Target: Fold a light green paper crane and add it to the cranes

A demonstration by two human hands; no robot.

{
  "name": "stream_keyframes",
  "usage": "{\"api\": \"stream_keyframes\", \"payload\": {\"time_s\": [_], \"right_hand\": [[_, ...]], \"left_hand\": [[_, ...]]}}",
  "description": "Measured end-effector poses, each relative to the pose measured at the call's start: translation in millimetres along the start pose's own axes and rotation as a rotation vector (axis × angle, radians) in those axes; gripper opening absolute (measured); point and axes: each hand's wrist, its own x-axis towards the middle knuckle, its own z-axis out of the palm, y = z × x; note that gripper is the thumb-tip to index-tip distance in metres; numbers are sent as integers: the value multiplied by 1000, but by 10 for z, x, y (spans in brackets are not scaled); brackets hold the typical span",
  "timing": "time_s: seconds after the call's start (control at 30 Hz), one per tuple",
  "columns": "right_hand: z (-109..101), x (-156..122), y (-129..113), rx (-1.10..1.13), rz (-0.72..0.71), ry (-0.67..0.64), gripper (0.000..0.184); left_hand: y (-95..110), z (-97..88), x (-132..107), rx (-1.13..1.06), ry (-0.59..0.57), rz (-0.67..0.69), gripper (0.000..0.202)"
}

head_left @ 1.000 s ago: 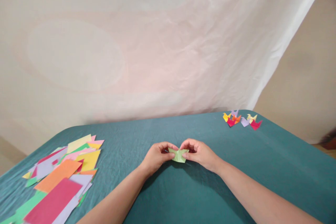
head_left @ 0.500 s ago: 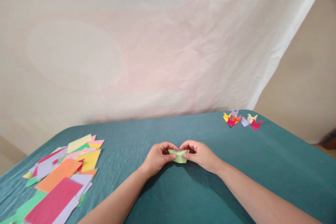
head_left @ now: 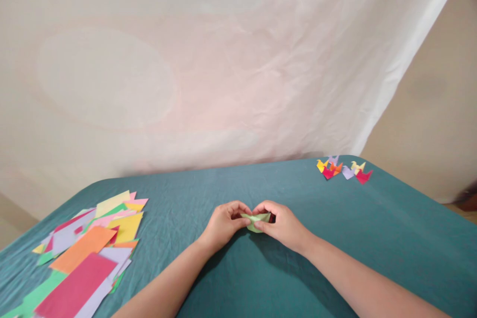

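Observation:
A small folded piece of light green paper [head_left: 255, 218] is held just above the table, between my two hands. My left hand [head_left: 225, 221] pinches its left side with thumb and forefinger. On the right side, my right hand [head_left: 281, 223] grips the paper, with its thumb lying across the front face. The forefingers of both hands nearly meet along the paper's top edge. Part of the paper is hidden behind the thumbs, so its exact folds cannot be made out.
A loose pile of coloured paper sheets [head_left: 80, 278] lies on the left of the green-covered table [head_left: 179, 189]. Several small folded paper birds [head_left: 348, 173] stand at the far right. Behind the table hangs a pale cloth [head_left: 223, 69].
My right thumb has slid left and slightly down across the green paper. The paper now looks tilted and its shape is altered. My left hand has barely moved.

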Motion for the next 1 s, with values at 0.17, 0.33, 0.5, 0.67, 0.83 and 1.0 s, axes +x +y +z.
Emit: {"api": "stream_keyframes", "payload": {"time_s": [0.17,0.33,0.5,0.67,0.83,1.0], "right_hand": [[37,0,7,-56,-52,38,13],[52,-10,-2,-66,-53,44,15],[72,-32,-15,-133,-71,58,12],[91,-61,-14,-255,-132,61,12],[99,-74,-42,-246,-161,85,22],[120,-58,-34,-212,-180,94,22]], "left_hand": [[19,-62,-1,131,-3,43,14],[67,-73,-9,137,-20,46,16],[84,-46,-18,112,-21,53,14],[122,-93,-25,97,-65,66,17],[138,-104,-23,75,-32,75,16],[115,-90,-14,67,-12,81,13]]}}
